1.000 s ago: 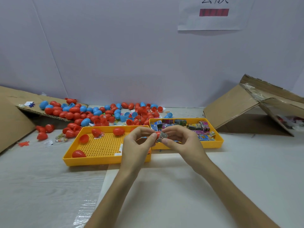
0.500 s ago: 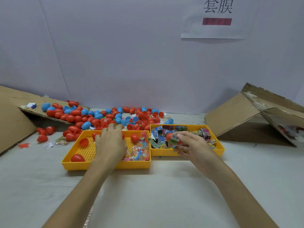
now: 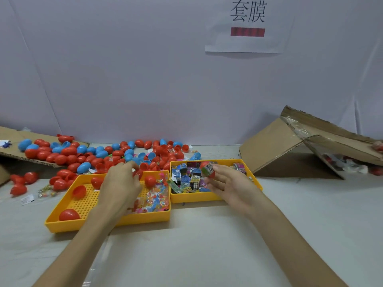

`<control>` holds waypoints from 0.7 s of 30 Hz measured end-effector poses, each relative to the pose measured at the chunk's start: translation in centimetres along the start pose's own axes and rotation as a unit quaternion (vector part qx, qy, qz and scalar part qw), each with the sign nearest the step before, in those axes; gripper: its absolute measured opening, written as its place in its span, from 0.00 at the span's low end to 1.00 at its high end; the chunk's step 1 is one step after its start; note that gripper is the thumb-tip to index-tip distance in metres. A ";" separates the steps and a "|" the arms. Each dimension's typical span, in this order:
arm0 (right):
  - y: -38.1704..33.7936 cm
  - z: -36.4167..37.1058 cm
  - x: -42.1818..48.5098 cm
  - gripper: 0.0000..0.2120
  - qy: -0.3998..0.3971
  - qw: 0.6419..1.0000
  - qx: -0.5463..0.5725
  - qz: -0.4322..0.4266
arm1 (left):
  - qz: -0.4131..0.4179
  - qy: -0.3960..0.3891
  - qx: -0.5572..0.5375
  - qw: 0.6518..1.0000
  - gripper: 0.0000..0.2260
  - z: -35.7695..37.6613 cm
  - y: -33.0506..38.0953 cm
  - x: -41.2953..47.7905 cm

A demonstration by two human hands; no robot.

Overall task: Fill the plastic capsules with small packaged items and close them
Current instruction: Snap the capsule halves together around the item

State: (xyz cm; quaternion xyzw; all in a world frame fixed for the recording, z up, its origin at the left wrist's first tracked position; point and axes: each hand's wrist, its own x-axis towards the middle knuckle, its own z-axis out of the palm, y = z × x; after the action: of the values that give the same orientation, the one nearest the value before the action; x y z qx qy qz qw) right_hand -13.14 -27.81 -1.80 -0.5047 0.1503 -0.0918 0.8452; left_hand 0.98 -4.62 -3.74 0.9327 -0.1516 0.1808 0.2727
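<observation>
As left hand (image 3: 121,184) pinches shell (image 3: 138,173), right hand (image 3: 230,187) holds capsule (image 3: 207,169)

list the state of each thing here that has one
left hand: pinches a red shell at the tray rim
right hand: holds the capsule half
capsule half: open, packet inside, not capped
left tray: holds loose shells, toy bags
right tray: full of packets
cardboard box: on its side, flaps open

Glossy smooth plastic capsules (image 3: 68,151) at ten o'clock, matt yellow plastic tray (image 3: 107,224) at seven, shiny film-wrapped packets (image 3: 186,180) centrally, rough brown cardboard (image 3: 269,150) at three o'clock.
</observation>
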 end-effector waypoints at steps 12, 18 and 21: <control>-11.0 -3.8 -0.1 0.18 0.044 0.932 0.305 -0.190 | 0.090 0.084 -0.159 0.980 0.13 -0.1 2.5 -2.8; -2.3 -1.0 0.8 0.08 0.099 0.985 -0.070 -0.124 | 0.106 0.070 -0.184 0.975 0.13 0.4 2.4 -4.1; 0.6 1.4 1.2 0.08 0.058 0.927 -0.323 -0.181 | 0.094 0.074 -0.209 0.970 0.13 0.2 2.4 -4.3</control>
State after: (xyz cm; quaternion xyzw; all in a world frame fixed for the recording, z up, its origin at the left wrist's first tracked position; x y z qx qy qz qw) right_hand -11.57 -26.79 -1.87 -0.7629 0.1262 -0.2190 0.5950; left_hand -3.72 -5.87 -4.68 0.8203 -0.2525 0.2389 0.4542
